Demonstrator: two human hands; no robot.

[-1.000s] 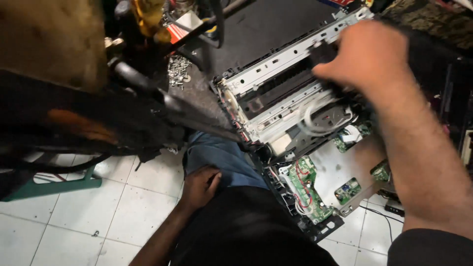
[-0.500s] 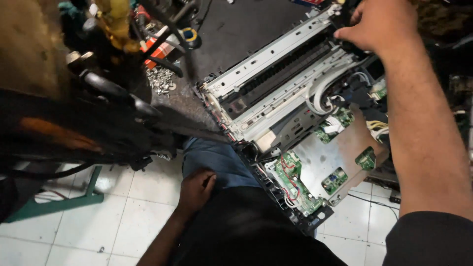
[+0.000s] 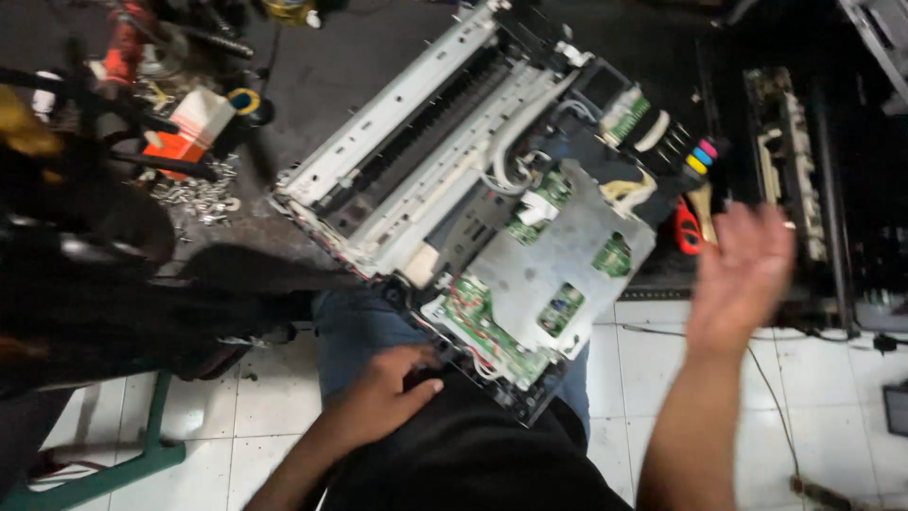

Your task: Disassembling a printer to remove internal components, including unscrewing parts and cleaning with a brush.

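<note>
An opened printer chassis [image 3: 492, 218] lies tilted across the person's lap and the edge of a dark work surface [image 3: 312, 66], its covers off and its inner parts exposed. All positions below are given relative to this chassis. The left hand [image 3: 383, 397] rests at its near lower corner, fingers curled loosely against the frame beside the green circuit board [image 3: 487, 326]; whether it actually grips the frame or merely steadies it cannot be told, as the fingertips sit in shadow. The right hand [image 3: 742, 274] is off the chassis, to its right side, open with fingers spread, holding nothing; it appears motion-blurred. A grey metal shield plate [image 3: 567, 260] covers the middle of the near end, with small green boards showing through its cut-outs. White tubing [image 3: 515, 142] runs along the centre beside the long roller rail [image 3: 397, 123]. At the far right corner sit coloured ink caps [image 3: 702, 158]. Just right of the chassis lies a red-handled tool [image 3: 686, 227]. To its left, on the work surface, are a scatter of screws [image 3: 194, 194] and an orange-and-white box [image 3: 189, 128]. White floor tiles [image 3: 274, 397] show below.
</note>
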